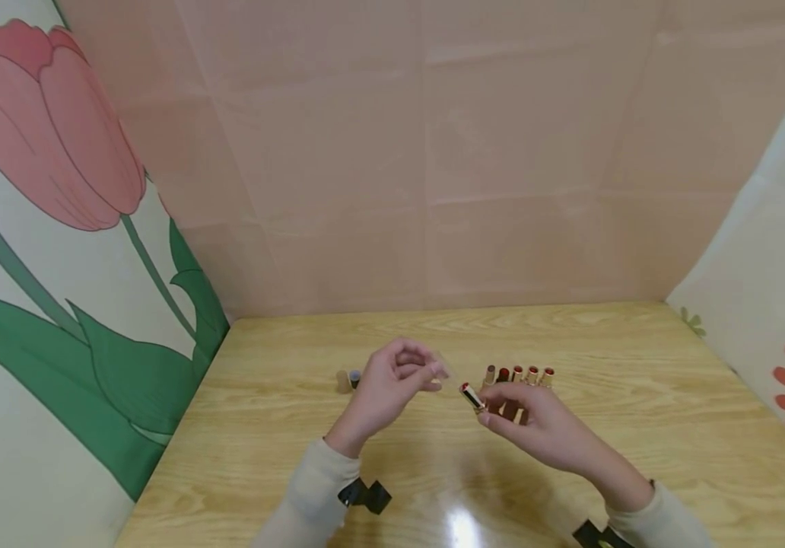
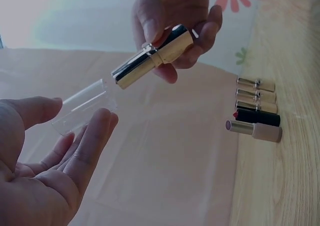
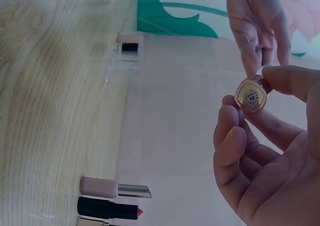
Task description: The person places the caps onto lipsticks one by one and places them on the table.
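My left hand [image 1: 389,384] pinches a clear cap [image 2: 85,105] between thumb and fingers. Across from it, my right hand [image 1: 546,426] grips a gold lipstick [image 2: 150,60] whose top faces the mouth of the cap. In the left wrist view the two lie nearly in line, tilted, with the lipstick's tip at or very close to the cap's rim; whether it has entered is unclear. The lipstick's squarish gold base [image 3: 251,95] faces the right wrist camera. Both hands are raised above the wooden table [image 1: 283,472].
Behind my right hand stands a row of uncapped lipsticks: several gold ones [image 2: 256,94], a black one [image 2: 257,117] and a pale pink one [image 2: 267,132]. Beyond my left hand are small caps, one clear with a black end [image 3: 131,47]. Cloth backdrops [image 1: 427,152] border the table.
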Action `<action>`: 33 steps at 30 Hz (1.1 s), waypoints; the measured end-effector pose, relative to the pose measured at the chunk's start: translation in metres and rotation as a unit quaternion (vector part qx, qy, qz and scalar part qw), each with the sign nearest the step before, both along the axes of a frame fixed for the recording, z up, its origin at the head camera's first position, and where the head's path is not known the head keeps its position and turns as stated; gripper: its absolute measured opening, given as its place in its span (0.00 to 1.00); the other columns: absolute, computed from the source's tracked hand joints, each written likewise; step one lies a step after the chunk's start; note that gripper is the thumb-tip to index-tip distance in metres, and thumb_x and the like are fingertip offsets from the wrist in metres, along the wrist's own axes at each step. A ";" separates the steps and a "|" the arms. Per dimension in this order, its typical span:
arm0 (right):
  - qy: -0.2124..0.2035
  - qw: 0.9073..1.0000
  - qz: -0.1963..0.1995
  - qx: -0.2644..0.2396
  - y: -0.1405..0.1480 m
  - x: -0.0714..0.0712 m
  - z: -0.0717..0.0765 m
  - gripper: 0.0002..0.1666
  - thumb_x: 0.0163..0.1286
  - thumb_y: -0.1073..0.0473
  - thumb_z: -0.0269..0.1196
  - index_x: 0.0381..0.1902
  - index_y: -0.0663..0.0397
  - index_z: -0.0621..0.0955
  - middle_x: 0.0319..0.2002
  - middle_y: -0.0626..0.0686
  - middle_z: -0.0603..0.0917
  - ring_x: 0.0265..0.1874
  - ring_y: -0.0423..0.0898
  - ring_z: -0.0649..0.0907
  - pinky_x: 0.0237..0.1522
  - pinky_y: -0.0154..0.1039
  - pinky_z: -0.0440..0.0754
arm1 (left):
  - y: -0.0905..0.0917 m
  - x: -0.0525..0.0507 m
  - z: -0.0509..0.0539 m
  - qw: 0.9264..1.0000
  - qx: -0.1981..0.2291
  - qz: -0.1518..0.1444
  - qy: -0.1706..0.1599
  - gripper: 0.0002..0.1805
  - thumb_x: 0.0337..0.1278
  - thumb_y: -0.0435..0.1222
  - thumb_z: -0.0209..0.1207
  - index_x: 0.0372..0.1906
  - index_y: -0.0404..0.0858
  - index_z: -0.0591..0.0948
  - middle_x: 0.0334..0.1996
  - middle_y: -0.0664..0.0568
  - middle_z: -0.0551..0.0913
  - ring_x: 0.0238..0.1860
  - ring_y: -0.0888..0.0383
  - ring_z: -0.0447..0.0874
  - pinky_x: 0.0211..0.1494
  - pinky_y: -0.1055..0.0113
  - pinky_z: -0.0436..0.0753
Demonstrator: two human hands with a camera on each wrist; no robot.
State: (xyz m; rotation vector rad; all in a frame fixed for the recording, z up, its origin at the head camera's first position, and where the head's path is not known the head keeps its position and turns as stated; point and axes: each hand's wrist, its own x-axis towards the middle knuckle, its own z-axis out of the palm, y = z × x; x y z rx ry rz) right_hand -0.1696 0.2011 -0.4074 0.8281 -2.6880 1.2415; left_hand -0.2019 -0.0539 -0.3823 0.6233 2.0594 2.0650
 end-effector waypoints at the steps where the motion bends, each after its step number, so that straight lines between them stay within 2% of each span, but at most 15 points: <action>1: 0.002 1.000 0.002 0.000 0.000 0.000 0.000 0.08 0.71 0.52 0.66 0.46 0.40 0.84 0.30 0.39 0.83 0.29 0.37 0.80 0.26 0.35 0.80 | 0.001 0.000 0.000 1.000 0.003 -0.001 0.000 0.14 0.69 0.37 0.61 0.51 0.34 0.76 0.46 0.43 0.83 0.43 0.49 0.88 0.49 0.58 0.87; 12: -0.001 1.000 0.015 -0.003 -0.004 0.000 0.002 0.08 0.72 0.51 0.65 0.47 0.40 0.84 0.31 0.39 0.83 0.30 0.37 0.80 0.25 0.35 0.80 | 0.009 0.002 -0.004 1.000 0.014 -0.024 0.010 0.12 0.68 0.33 0.61 0.51 0.33 0.75 0.44 0.43 0.83 0.44 0.52 0.88 0.51 0.50 0.86; 23: -0.017 1.000 0.002 -0.016 -0.006 0.001 0.004 0.12 0.71 0.50 0.65 0.49 0.44 0.84 0.31 0.40 0.83 0.31 0.38 0.80 0.26 0.36 0.80 | 0.015 0.006 -0.003 0.999 0.005 -0.034 -0.010 0.12 0.65 0.34 0.64 0.49 0.34 0.77 0.44 0.47 0.84 0.44 0.52 0.88 0.49 0.54 0.86; 28: -0.015 0.999 -0.008 -0.030 -0.007 0.002 0.004 0.11 0.69 0.50 0.67 0.48 0.42 0.84 0.30 0.42 0.83 0.29 0.39 0.80 0.25 0.36 0.80 | 0.015 0.007 -0.002 0.999 -0.003 -0.043 -0.003 0.15 0.66 0.34 0.64 0.54 0.34 0.77 0.46 0.47 0.83 0.44 0.49 0.88 0.47 0.58 0.87; 33: -0.025 0.998 -0.023 -0.045 -0.008 0.002 0.005 0.10 0.68 0.50 0.68 0.46 0.41 0.84 0.30 0.44 0.82 0.28 0.39 0.80 0.25 0.36 0.79 | 0.014 0.006 -0.004 0.998 -0.001 -0.061 0.018 0.16 0.68 0.33 0.61 0.58 0.36 0.78 0.49 0.45 0.82 0.47 0.42 0.87 0.47 0.56 0.87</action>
